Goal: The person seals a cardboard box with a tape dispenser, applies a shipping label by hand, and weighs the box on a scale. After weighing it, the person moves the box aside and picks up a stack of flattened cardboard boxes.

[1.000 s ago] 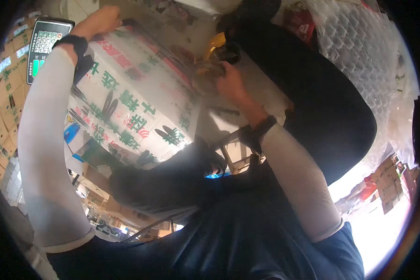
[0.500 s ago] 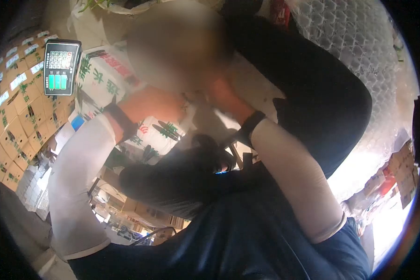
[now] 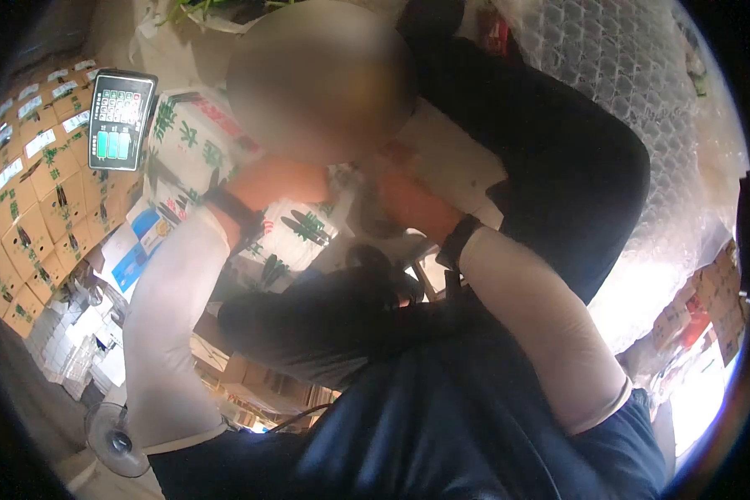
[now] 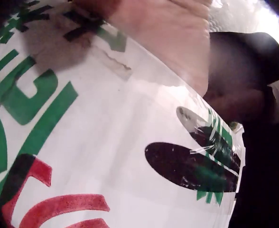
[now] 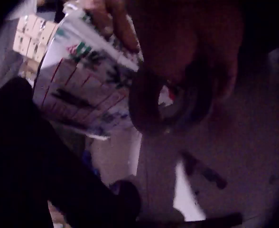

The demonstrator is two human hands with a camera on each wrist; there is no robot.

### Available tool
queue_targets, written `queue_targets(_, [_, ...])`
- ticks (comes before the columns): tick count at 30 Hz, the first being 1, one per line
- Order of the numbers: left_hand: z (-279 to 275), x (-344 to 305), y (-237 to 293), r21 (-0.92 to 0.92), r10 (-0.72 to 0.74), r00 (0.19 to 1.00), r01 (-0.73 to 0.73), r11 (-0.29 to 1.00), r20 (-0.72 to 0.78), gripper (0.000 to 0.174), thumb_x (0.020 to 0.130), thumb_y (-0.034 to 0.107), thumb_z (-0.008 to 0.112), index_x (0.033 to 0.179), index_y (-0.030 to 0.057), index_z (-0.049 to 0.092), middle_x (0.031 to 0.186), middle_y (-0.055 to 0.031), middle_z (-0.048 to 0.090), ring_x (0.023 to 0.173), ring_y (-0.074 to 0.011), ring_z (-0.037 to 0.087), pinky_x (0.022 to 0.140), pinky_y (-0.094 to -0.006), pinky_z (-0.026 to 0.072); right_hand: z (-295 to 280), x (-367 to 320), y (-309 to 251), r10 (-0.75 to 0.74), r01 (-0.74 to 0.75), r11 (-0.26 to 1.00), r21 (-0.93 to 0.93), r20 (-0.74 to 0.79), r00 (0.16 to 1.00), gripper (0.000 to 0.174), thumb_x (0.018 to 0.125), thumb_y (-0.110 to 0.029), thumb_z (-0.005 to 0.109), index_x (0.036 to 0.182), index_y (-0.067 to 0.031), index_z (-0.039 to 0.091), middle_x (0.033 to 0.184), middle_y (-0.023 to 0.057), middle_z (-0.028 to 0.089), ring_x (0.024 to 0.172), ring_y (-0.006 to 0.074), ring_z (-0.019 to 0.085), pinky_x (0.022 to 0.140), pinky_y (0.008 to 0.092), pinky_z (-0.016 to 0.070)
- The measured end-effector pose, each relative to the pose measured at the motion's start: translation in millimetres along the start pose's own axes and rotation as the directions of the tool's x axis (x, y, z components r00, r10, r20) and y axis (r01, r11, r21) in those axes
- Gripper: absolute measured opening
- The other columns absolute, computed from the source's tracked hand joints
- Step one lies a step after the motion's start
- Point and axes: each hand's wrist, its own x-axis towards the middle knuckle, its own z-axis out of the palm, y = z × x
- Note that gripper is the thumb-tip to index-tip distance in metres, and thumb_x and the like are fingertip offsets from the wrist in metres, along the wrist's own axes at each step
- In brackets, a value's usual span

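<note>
A white box (image 3: 279, 237) printed with green and red characters stands between the person's legs. The left hand (image 3: 287, 182) lies along its top edge. In the right wrist view, fingers of the left hand (image 5: 123, 28) lie over that edge. The right hand (image 3: 412, 196) is at the box's right end, gripping a thick ring-shaped roll of tape (image 5: 146, 111), dark in the shaded right wrist view. A round blur in the head view hides the far part of the box and the fingertips. In the left wrist view, the box's printed face (image 4: 106, 142) lies under the palm (image 4: 163, 38).
A scale's keypad display (image 3: 122, 121) stands beyond the box at the left. Stacked brown cartons (image 3: 46, 192) are further left. Bubble wrap (image 3: 608, 100) lies at the right, past the person's bent leg (image 3: 558, 158). Green stalks (image 3: 217, 8) show at the far edge.
The left hand has come from the far left corner of the box to its near right end. The right hand has moved slightly nearer the body, and the two hands are now close together.
</note>
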Motion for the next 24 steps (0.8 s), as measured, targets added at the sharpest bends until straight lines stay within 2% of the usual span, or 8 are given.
queue_targets(3, [10, 4, -3, -0.024, -0.018, 0.999, 0.017, 1.000, -0.043, 0.048, 0.085, 0.055, 0.051, 0.109, 0.0176, 0.071, 0.100, -0.0173, 0.070, 0.097, -0.0377, 0.065, 0.084, -0.0476, 0.0505, -43, -17, -26, 0.101, -0.153, 0.983, 0.102, 0.398, 0.912, 0.021, 0.086, -0.011, 0.059, 0.104, -0.0013, 0.064, 0.101, 0.0208, 0.068, 0.097, 0.0365, 0.067, 0.080, 0.0475, 0.0540])
queue_targets(4, [12, 5, -4, -0.033, -0.042, 0.997, 0.039, 0.999, -0.072, 0.047, 0.085, 0.054, 0.052, 0.107, 0.0175, 0.072, 0.099, -0.0174, 0.070, 0.097, -0.0375, 0.065, 0.084, -0.0478, 0.0503, -31, -18, -21, 0.103, -0.157, 0.982, 0.103, 0.403, 0.909, 0.021, 0.086, -0.011, 0.059, 0.104, -0.0013, 0.064, 0.101, 0.0208, 0.068, 0.097, 0.0365, 0.067, 0.080, 0.0475, 0.0540])
queue_targets(9, [5, -2, 1, -0.042, -0.029, 0.992, 0.024, 0.999, -0.125, 0.047, 0.082, 0.055, 0.055, 0.101, 0.0164, 0.074, 0.094, -0.0192, 0.070, 0.094, -0.0384, 0.066, 0.083, -0.0472, 0.0504, -19, -27, -10, 0.004, -0.004, 1.000, 0.005, 0.078, 0.997, 0.025, 0.088, -0.014, 0.058, 0.108, 0.0011, 0.059, 0.102, 0.0198, 0.066, 0.091, 0.0348, 0.068, 0.072, 0.0478, 0.0554])
queue_targets(17, [-8, -14, 3, -0.035, -0.061, 0.980, 0.055, 0.998, -0.191, 0.054, 0.076, 0.058, 0.062, 0.084, 0.0064, 0.075, 0.082, -0.0214, 0.069, 0.084, -0.0400, 0.066, 0.076, -0.0455, 0.0527, -6, -18, -19, 0.044, -0.039, 0.999, -0.036, 0.152, 0.987, 0.028, 0.086, -0.015, 0.059, 0.108, 0.0015, 0.061, 0.099, 0.0175, 0.065, 0.088, 0.0343, 0.068, 0.073, 0.0478, 0.0552])
queue_targets(19, [-10, -19, -1, -0.106, -0.039, 0.970, 0.014, 0.994, -0.242, 0.054, 0.074, 0.056, 0.066, 0.086, 0.0034, 0.074, 0.081, -0.0212, 0.068, 0.083, -0.0401, 0.066, 0.075, -0.0459, 0.0533, -6, -17, -23, -0.003, 0.020, 0.996, -0.085, 0.200, 0.980, 0.028, 0.086, -0.015, 0.060, 0.108, 0.0017, 0.061, 0.099, 0.0178, 0.065, 0.088, 0.0345, 0.069, 0.072, 0.0475, 0.0553])
queue_targets(22, [-9, -14, -13, -0.064, -0.014, 0.977, 0.001, 0.998, -0.214, 0.055, 0.076, 0.053, 0.067, 0.094, 0.0016, 0.073, 0.089, -0.0198, 0.068, 0.092, -0.0382, 0.065, 0.082, -0.0441, 0.0527, 5, -14, -31, 0.060, -0.063, 0.998, 0.006, 0.217, 0.974, 0.029, 0.084, -0.013, 0.060, 0.107, 0.0043, 0.061, 0.098, 0.0194, 0.065, 0.086, 0.0356, 0.069, 0.072, 0.0461, 0.0557])
queue_targets(23, [-4, -8, -21, -0.066, -0.017, 0.978, 0.003, 0.998, -0.209, 0.055, 0.076, 0.053, 0.067, 0.094, 0.0016, 0.073, 0.089, -0.0198, 0.068, 0.092, -0.0382, 0.065, 0.082, -0.0441, 0.0527, 13, -14, -31, 0.010, -0.012, 1.000, 0.010, 0.139, 0.990, 0.029, 0.083, -0.013, 0.060, 0.106, 0.0056, 0.061, 0.098, 0.0209, 0.065, 0.085, 0.0358, 0.069, 0.071, 0.0460, 0.0558])
queue_targets(24, [5, -1, -29, -0.058, 0.110, 0.950, -0.133, 0.990, -0.294, 0.055, 0.079, 0.051, 0.065, 0.104, 0.0021, 0.070, 0.097, -0.0193, 0.067, 0.098, -0.0374, 0.063, 0.086, -0.0435, 0.0512, 15, -16, -33, -0.039, 0.038, 0.999, 0.010, 0.061, 0.997, 0.029, 0.083, -0.012, 0.060, 0.105, 0.0070, 0.060, 0.097, 0.0224, 0.065, 0.085, 0.0360, 0.069, 0.071, 0.0459, 0.0558])
